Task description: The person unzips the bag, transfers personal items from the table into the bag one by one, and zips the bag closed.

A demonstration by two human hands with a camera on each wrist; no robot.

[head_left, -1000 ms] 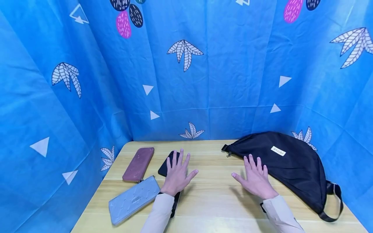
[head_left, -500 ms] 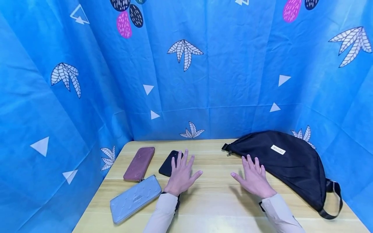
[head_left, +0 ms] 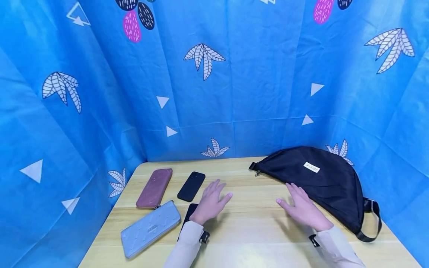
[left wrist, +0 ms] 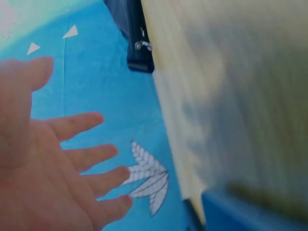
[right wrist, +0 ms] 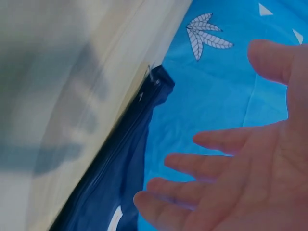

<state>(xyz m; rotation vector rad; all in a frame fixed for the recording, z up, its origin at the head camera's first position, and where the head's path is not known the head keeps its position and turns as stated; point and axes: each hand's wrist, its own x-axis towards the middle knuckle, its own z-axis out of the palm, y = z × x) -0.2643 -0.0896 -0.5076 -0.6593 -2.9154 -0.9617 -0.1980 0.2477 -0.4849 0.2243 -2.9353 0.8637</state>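
Note:
My left hand (head_left: 210, 203) hovers palm down over the wooden table, fingers extended and holding nothing. Beneath its wrist, a black phone (head_left: 189, 213) is partly hidden. Another black phone (head_left: 191, 186) lies just beyond, to the left of the fingertips. Farther left are a mauve zip wallet (head_left: 155, 188) and a light blue zip wallet (head_left: 151, 229). My right hand (head_left: 305, 207), also extended with nothing in it, is raised in front of a black half-moon bag (head_left: 311, 175). The left wrist view shows the left palm (left wrist: 53, 178) with spread fingers; the right palm (right wrist: 245, 183) looks similar.
The light wooden table (head_left: 248, 230) has rounded back corners. A blue patterned curtain (head_left: 261, 89) surrounds it at the back and sides. The bag's strap loop (head_left: 375, 219) lies near the table's right edge.
The head view has turned a little to the right. Both hands have shifted rightward relative to the table things, and the far phone is now fully uncovered. Nothing was picked up.

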